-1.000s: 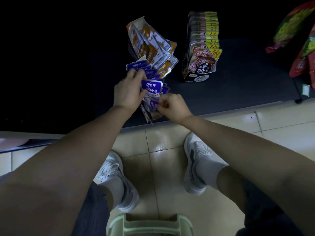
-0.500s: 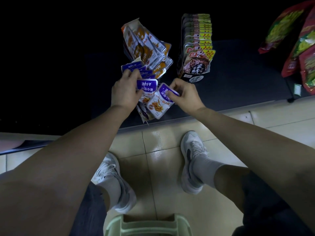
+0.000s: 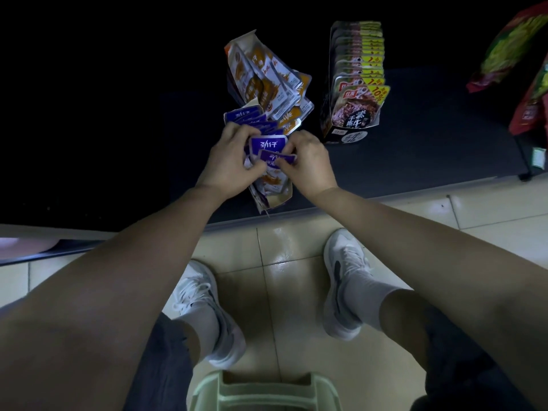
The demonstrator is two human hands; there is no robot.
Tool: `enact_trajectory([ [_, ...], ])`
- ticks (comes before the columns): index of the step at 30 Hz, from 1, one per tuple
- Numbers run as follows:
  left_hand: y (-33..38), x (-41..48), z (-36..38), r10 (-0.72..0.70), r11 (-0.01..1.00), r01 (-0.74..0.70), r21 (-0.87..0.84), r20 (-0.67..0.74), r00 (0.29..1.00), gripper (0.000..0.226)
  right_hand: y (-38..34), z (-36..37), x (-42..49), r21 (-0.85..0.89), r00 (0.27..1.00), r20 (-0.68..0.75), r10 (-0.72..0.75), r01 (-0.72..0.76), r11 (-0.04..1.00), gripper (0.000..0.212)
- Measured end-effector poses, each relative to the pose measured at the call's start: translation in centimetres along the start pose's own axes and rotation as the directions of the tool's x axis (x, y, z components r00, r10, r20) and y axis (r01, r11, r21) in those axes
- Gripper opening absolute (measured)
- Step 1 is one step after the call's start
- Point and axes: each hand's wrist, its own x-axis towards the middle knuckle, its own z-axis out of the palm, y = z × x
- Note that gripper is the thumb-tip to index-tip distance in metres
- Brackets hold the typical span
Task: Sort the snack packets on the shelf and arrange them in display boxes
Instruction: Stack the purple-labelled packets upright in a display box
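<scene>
Left hand (image 3: 234,161): fingers curled round the row of purple packets (image 3: 268,143), holding it in its display box (image 3: 275,200) at the front edge of the shelf (image 3: 430,149).

Front purple packet (image 3: 277,158): lies between both hands, its top edge running left to right.

Right hand (image 3: 308,167): fingers pinch that packet's right end. This is judged the nearer hand to seat it.

Room: orange packets (image 3: 267,81) crowd just behind the row. A filled dark box (image 3: 353,114) stands near on the right, apart from the hands.

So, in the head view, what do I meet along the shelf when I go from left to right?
In order: left hand → purple packets → right hand → dark display box → red and green bags.
</scene>
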Motion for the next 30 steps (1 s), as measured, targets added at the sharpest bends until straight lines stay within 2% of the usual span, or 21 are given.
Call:
enact_trajectory([
  [3,-0.1,-0.1,-0.1,0.018,0.999,-0.018,-0.026,0.000,1.000,0.057,-0.4,0.4,0.2,0.068,0.999,0.020,0.047,-0.048,0.997,0.026],
  [6,-0.2,0.2,0.0,-0.002,0.998,0.006,0.070,-0.057,0.998,0.044,-0.8,0.1,-0.2,0.210,0.996,0.065,0.054,-0.066,0.975,0.032],
  [8,0.0,0.4,0.1,0.000,0.992,0.009,0.126,-0.074,0.997,0.038,-0.5,0.0,-0.8,0.250,0.998,0.025,0.049,-0.054,0.967,0.028],
  [10,0.1,0.6,0.2,0.006,0.990,0.005,0.144,-0.082,0.997,0.035,0.1,0.1,-1.5,0.210,0.999,0.016,0.052,-0.054,0.976,0.025],
  [14,0.0,0.5,0.3,0.007,0.986,0.010,0.169,-0.097,0.995,0.035,0.4,0.9,-2.4,0.019,0.971,0.205,0.123,-0.130,0.991,0.024],
  [17,-0.1,0.4,0.2,0.009,0.978,0.014,0.207,-0.109,0.994,0.034,0.2,1.7,-2.3,-0.033,0.958,0.242,0.155,-0.152,0.988,0.025],
  [23,0.0,0.5,0.3,-0.010,0.978,0.036,0.204,-0.127,0.992,0.031,-0.1,3.0,-2.4,0.102,0.959,0.187,0.211,-0.233,0.967,0.009],
  [28,0.2,1.0,0.5,-0.050,0.986,0.075,0.148,-0.165,0.985,0.030,0.6,1.4,-2.4,0.175,0.980,0.150,0.131,-0.156,0.972,0.004],
  [30,0.4,1.4,0.6,-0.098,0.990,0.115,0.077,-0.196,0.976,0.028,0.7,0.6,-2.4,0.183,0.980,0.155,0.123,-0.151,0.971,0.010],
])
